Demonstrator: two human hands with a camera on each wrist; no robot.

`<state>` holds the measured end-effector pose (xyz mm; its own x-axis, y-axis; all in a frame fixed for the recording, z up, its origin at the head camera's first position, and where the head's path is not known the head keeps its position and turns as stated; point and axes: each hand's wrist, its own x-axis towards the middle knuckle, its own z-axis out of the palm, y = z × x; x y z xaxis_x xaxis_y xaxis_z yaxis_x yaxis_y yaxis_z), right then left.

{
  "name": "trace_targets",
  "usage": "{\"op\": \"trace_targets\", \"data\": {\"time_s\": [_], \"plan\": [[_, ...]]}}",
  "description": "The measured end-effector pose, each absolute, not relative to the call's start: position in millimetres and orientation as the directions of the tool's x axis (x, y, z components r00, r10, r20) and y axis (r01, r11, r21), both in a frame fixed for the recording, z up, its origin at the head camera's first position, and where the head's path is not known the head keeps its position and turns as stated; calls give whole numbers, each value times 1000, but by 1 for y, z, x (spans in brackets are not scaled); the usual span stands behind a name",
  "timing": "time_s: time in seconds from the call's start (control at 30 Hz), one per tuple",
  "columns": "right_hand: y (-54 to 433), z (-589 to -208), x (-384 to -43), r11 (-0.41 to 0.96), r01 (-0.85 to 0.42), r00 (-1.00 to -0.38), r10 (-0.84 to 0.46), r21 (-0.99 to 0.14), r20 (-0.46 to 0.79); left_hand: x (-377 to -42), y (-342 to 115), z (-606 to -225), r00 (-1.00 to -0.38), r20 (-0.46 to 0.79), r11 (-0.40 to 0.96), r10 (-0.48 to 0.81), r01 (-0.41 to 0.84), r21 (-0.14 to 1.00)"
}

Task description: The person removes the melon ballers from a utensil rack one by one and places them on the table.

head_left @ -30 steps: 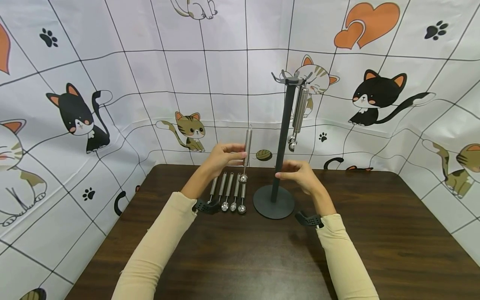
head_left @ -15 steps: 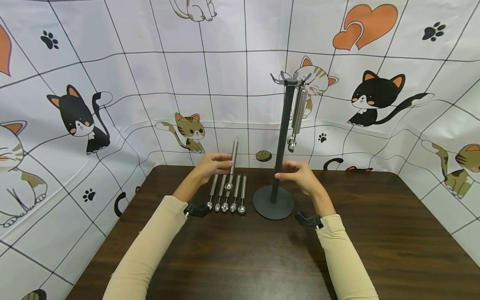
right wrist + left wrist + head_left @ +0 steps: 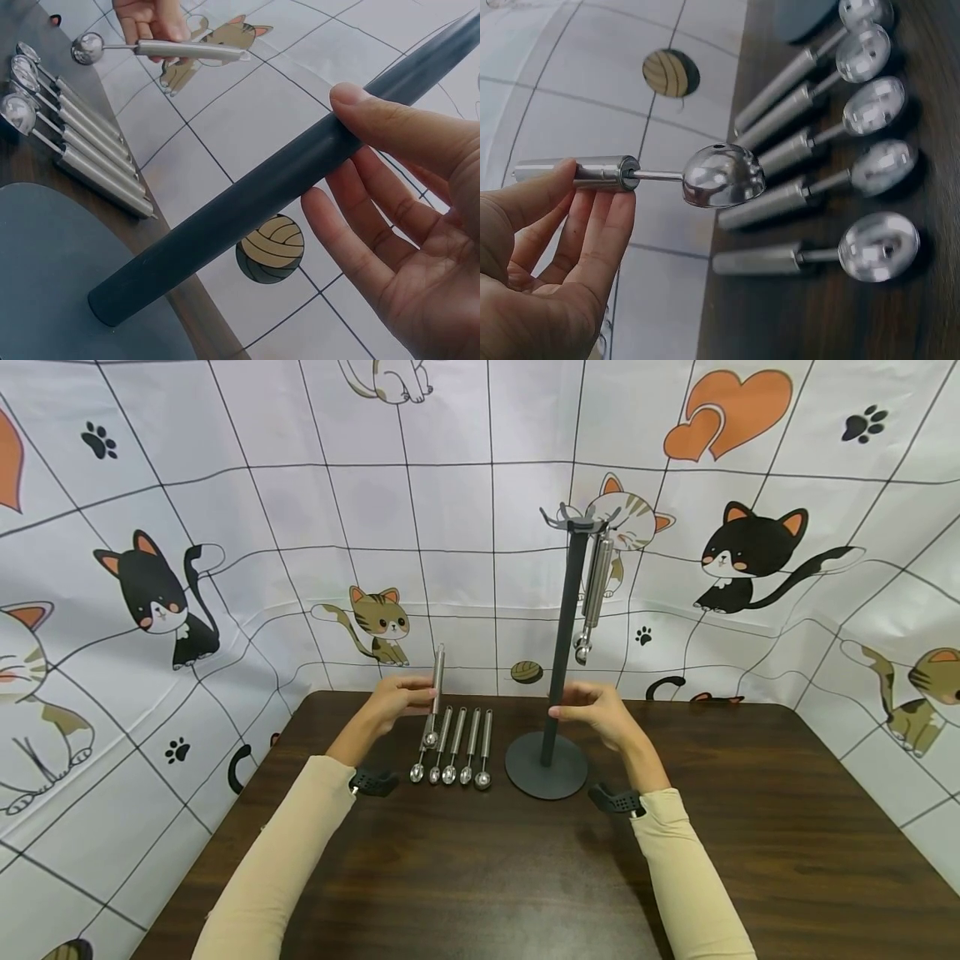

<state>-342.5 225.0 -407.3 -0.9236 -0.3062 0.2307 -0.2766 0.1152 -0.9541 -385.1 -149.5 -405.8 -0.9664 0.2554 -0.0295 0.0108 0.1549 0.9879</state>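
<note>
In the head view my left hand (image 3: 392, 700) holds a steel melon baller (image 3: 722, 176) by its handle, between thumb and fingers. Its handle points up and its scoop hangs down, over the left end of a row of several melon ballers (image 3: 456, 739) lying on the table. A small hole shows in the held scoop in the left wrist view. My right hand (image 3: 597, 710) grips the dark post of a utensil stand (image 3: 566, 627) low down, thumb on one side and fingers on the other. Melon ballers (image 3: 596, 589) hang from the stand's right side; their exact number is unclear.
The stand's round base (image 3: 528, 772) rests on the brown wooden table (image 3: 480, 877), right of the row. Curved hooks (image 3: 562, 518) spread from its top. Behind the table hangs a white cat-print sheet (image 3: 450, 510).
My left hand has moved left and slightly down with the melon baller, from beside the stand to the row's left end. The right hand stays on the post.
</note>
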Motion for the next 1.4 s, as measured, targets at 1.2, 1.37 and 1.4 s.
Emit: {"op": "trace_targets", "data": {"time_s": [1.2,1.37,1.4], "plan": [[225,-406,-343,135,-298,-920,-305,-945,247,-390,-192,-447,-962,-231,207,143,-199,958],[226,-407,-343,137,-291,-922,-303,-947,239,-389,-193,-451,-960,-241,217,141,-208,954],[226,-407,-343,137,-290,-922,-304,-947,239,-388,-193,-452,-960,-243,222,142,-208,953]]}}
